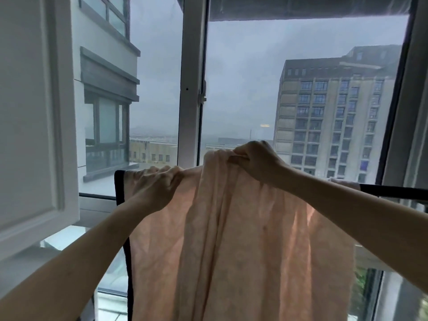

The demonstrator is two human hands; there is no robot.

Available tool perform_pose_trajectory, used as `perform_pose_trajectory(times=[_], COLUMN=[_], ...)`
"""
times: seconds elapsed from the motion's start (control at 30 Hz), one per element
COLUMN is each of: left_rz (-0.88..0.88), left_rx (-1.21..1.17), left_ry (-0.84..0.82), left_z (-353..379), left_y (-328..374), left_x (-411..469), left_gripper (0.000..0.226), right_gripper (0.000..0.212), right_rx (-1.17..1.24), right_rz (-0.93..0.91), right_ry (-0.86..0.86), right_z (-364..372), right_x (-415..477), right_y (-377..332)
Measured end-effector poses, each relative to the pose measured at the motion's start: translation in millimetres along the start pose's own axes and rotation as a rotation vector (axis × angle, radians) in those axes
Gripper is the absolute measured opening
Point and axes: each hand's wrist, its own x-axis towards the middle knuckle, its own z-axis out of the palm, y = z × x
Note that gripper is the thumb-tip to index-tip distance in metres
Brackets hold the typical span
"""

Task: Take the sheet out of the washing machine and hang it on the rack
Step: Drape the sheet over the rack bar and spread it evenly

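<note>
A pale peach sheet (pixel 243 239) hangs in long folds over the black rack (pixel 393 191), whose top bar runs to the right and whose left post drops beside the cloth. My left hand (pixel 159 184) grips the sheet's top edge near the rack's left corner. My right hand (pixel 257 161) pinches a bunched fold of the sheet and holds it a little above the bar. The washing machine is out of view.
A large window (pixel 192 89) with a white frame stands directly behind the rack. A white panel (pixel 30 112) juts in at the left. Tall buildings show outside through the glass.
</note>
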Motion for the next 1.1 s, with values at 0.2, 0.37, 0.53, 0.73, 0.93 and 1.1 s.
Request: perform_pose_trajectory(times=[0.2,0.37,0.53,0.73,0.93,1.1], left_rz=[0.038,0.018,0.080,0.206,0.257,0.249], left_rx=[-0.043,-0.004,-0.218,-0.478,-0.510,-0.552], left_ry=[-0.014,-0.074,-0.034,0.154,0.132,0.186], left_z=[-2,-8,-9,-11,-15,-14], left_y=[2,-2,14,60,62,59], left_x=[-1,-6,0,7,12,8], left_gripper=[0.050,0.056,0.029,0.015,0.013,0.008], right_gripper=[0.030,0.044,0.024,0.041,0.022,0.020], right_rx=[-0.100,-0.265,-0.374,-0.151,-0.068,-0.142], right_rz=[0.008,0.055,0.087,0.102,0.081,0.135], right_ry=[0.053,-0.028,-0.077,-0.126,-0.151,-0.027], right_z=[-42,-59,-63,-32,-10,-17], right_x=[-26,-61,-66,-37,-28,-42], right_y=[24,46,28,-3,-4,26])
